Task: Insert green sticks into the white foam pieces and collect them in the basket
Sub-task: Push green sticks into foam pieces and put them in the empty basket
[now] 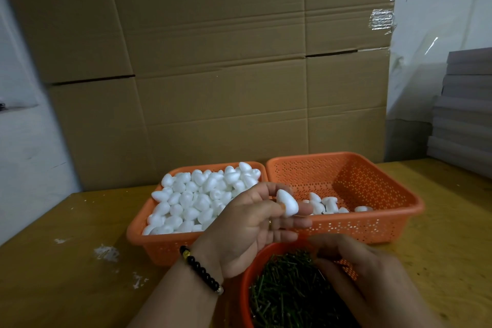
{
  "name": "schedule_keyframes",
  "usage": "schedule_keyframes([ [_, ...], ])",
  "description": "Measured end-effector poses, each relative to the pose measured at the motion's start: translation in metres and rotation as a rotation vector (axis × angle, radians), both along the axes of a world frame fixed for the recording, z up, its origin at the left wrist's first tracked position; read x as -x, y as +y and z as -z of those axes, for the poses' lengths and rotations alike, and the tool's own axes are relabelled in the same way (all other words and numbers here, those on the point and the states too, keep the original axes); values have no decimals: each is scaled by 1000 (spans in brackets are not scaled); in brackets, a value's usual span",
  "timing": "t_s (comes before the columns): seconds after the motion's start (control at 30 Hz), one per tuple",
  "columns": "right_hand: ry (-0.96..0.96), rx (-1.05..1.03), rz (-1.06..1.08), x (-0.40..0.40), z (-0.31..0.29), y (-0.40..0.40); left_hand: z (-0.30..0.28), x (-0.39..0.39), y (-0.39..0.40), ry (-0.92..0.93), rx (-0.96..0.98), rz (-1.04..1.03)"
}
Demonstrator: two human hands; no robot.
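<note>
The left hand [255, 224], palm turned up and a black bead bracelet [201, 270] at its wrist, pinched one white foam piece [287, 203] between thumb and fingertips, holding it in the air above the seam where two orange baskets met. The piece was smooth and egg-like, with one broad rounded end and one narrower end; its long axis ran on a slant, from upper left down to lower right. The right hand [354, 269], blurred, reached with bent fingers into a round red bowl [246, 285] at the near edge, over a dense heap of short, thin green sticks [287, 293]; whether it gripped a stick could not be told. The left basket [159, 245], perforated plastic with rounded corners, was heaped with white foam pieces [197, 200] of the same matte, pebbly look. The right basket [372, 226], the same make, held only a few foam pieces [327, 205] along its near wall. Both baskets stood side by side, touching, on a worn yellow wooden table [66, 261] flecked with white foam crumbs [106, 252]. Plain brown cardboard boxes [213, 61], creased and taped, rose behind; no writing showed on them.
</note>
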State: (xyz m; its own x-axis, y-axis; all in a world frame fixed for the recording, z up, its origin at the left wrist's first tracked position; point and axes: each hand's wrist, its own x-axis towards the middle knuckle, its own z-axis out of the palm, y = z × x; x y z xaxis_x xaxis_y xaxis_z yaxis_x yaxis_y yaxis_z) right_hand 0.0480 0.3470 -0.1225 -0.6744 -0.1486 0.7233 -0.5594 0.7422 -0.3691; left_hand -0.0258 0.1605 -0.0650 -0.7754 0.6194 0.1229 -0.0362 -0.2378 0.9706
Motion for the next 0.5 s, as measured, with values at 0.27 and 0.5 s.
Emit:
schedule_keyframes([
  [0.27, 156, 84, -1, 3, 4, -3, 2, 0, 3, -213, -124, 144],
  [0.5, 205, 128, -2, 5, 2, -4, 6, 0, 7, -346, -181, 196],
])
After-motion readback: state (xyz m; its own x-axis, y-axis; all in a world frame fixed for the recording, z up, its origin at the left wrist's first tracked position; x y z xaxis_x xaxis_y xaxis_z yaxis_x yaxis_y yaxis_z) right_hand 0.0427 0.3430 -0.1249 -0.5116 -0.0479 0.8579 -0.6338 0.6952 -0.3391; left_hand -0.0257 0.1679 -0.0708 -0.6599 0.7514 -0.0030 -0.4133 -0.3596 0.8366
